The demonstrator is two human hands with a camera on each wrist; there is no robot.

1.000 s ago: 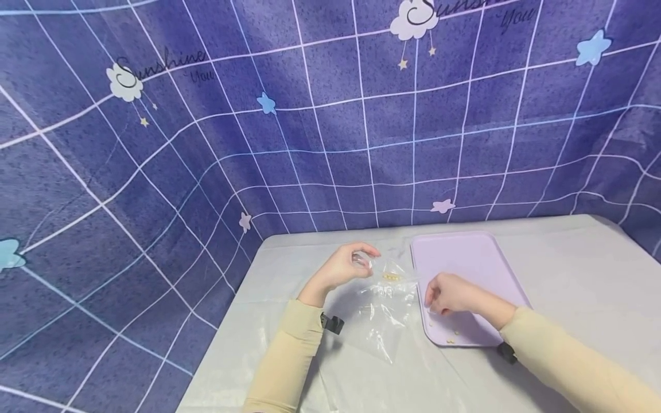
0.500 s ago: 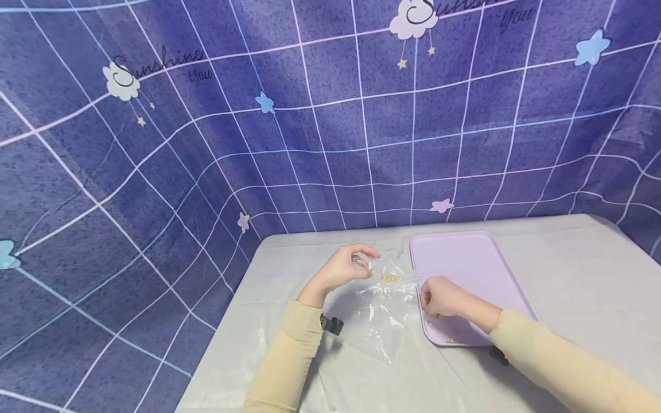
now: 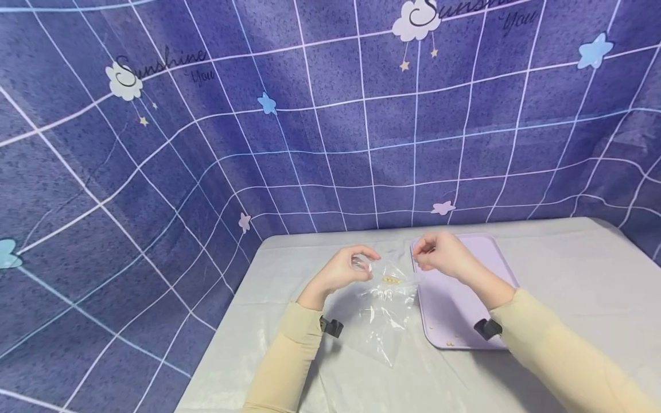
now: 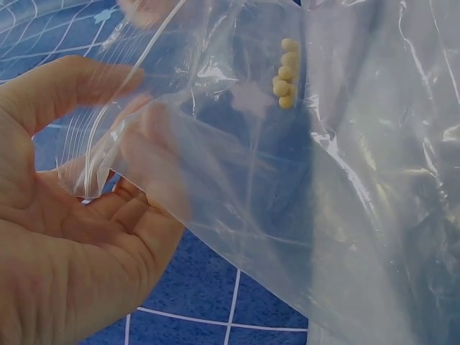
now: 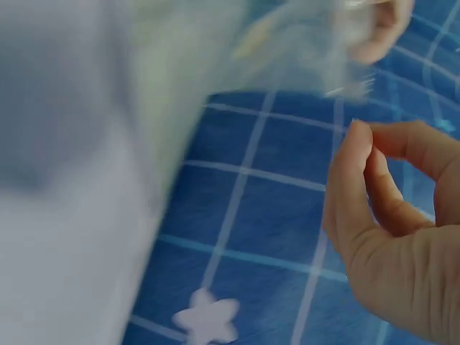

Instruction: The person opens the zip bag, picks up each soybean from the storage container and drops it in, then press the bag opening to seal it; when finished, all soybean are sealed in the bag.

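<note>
Clear plastic is what the left hand (image 3: 345, 268) holds: a see-through bag (image 3: 384, 310). The thumb and fingers (image 4: 154, 126) pinch the bag's top edge and keep it lifted, and the rest of the bag hangs down to the table (image 3: 563, 269).

Half a second ago the right hand (image 3: 443, 253) was low, with its fingers down on the near part of the purple tray (image 3: 454, 298). Now it has come up and moved over, so it sits high, right beside the bag's mouth and close to the left fingers. Its thumb and first finger (image 5: 353, 172) are pressed tip to tip. They may be holding a tiny bead, but nothing shows between them, so I cannot tell. The left hand and the bag have stayed where they were. It looks like little beads are being carried from the tray into the bag, one trip at a time.

Now the counting. There is one bag and one tray. Inside the bag, just below the left fingers, sit five small yellow beads (image 4: 285, 73) in a tight bunch. On the tray, well away from the right fingers, near the front edge, lie a few more loose beads (image 3: 451, 342). They look like two or three, but they are too small to count well.
</note>
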